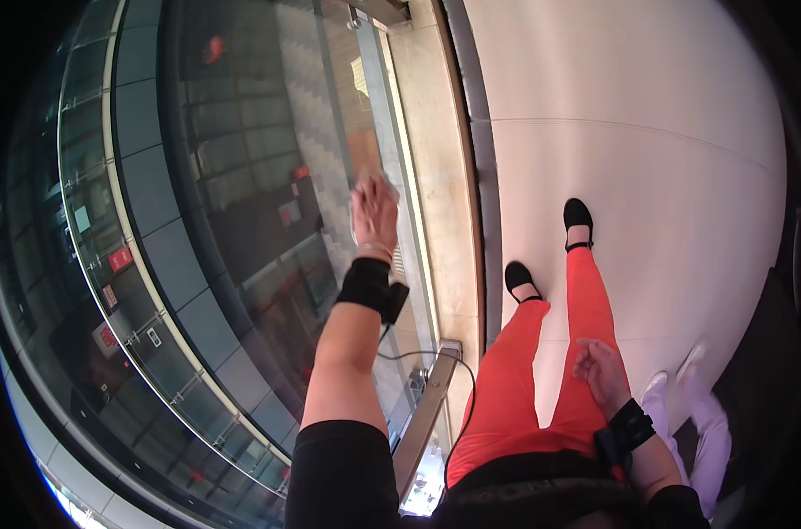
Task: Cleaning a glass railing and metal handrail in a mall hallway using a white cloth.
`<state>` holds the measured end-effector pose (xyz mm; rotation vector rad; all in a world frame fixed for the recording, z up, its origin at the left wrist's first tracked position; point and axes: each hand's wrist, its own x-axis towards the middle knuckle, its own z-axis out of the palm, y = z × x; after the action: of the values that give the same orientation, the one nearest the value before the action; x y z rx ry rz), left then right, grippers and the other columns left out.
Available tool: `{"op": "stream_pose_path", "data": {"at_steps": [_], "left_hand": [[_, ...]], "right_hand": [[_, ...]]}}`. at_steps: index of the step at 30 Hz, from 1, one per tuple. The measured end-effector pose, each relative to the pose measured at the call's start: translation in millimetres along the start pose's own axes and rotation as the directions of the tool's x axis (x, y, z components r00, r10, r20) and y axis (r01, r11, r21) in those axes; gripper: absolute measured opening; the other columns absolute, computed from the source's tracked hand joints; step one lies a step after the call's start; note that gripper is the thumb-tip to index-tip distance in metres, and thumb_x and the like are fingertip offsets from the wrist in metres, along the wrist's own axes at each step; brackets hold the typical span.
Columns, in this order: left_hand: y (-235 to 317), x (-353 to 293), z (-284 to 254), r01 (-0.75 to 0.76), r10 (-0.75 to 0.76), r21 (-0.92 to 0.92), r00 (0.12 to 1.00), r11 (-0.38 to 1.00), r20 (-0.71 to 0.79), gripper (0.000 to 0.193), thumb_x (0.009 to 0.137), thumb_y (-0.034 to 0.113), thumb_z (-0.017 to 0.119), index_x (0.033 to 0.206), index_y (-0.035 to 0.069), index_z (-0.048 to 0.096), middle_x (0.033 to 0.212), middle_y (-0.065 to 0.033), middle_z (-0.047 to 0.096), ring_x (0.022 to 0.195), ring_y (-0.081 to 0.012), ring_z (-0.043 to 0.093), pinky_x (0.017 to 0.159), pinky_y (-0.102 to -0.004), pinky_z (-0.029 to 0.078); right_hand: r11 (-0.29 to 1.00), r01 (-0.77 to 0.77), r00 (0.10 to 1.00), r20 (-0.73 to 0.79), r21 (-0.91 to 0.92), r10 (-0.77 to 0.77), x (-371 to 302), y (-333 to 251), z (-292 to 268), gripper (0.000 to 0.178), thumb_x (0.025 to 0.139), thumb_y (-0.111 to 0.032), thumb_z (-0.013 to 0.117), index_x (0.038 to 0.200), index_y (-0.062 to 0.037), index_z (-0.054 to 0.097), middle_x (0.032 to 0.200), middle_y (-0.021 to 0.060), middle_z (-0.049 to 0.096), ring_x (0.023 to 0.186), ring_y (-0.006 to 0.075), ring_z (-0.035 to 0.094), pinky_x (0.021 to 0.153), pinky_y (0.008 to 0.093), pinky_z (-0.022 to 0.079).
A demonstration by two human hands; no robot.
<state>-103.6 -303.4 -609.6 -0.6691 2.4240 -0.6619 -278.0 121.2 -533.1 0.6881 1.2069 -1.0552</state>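
My left arm reaches out over a glass railing panel (400, 141). At its end my left hand (376, 212) is at the glass, its fingers bent close together. A pale, cloth-like thing (394, 189) shows at the edges of the fingers; most of it is hidden under the hand. Low beside my right thigh hangs my right hand (602, 372), fingers loosely curled, nothing visible in it. Black bands are strapped round both wrists, and a thin black cable (474, 388) runs from the left one towards my waist.
A stone ledge (436, 176) with a dark edge runs along the railing, next to a metal post (429, 414). Beyond the glass lies a drop to lower floors, with another curved glass railing (92, 256) opposite. A person in pale trousers (709, 432) stands behind me at the right.
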Motion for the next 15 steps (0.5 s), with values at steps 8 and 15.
{"op": "stream_pose_path", "data": {"at_steps": [8,15], "left_hand": [[67.7,-127.2,28.6,-0.245,0.242,0.000,0.960,0.970,0.139,0.027,0.079,0.015,0.051,0.101,0.006,0.064,0.111,-0.0088,0.048,0.105,-0.0250,0.042,0.089,-0.0367,0.031],[-5.9,-28.0,-28.5,0.022,-0.028,0.082,0.997,0.996,0.067,0.028,0.080,0.010,0.049,0.107,0.007,0.058,0.110,-0.0083,0.050,0.103,-0.0234,0.046,0.086,-0.0335,0.035]], "right_hand": [[0.997,0.074,0.997,0.004,0.005,-0.074,1.6,27.6,-20.2,0.030,0.097,-0.022,0.039,0.112,0.0009,0.052,0.079,0.0078,0.059,0.069,0.0163,0.059,0.065,0.0291,0.051],[0.996,0.084,0.996,-0.011,-0.007,-0.084,-0.4,34.9,-16.2,0.030,0.097,-0.022,0.040,0.113,0.0004,0.051,0.078,0.0065,0.058,0.069,0.0152,0.058,0.064,0.0285,0.049]]}}
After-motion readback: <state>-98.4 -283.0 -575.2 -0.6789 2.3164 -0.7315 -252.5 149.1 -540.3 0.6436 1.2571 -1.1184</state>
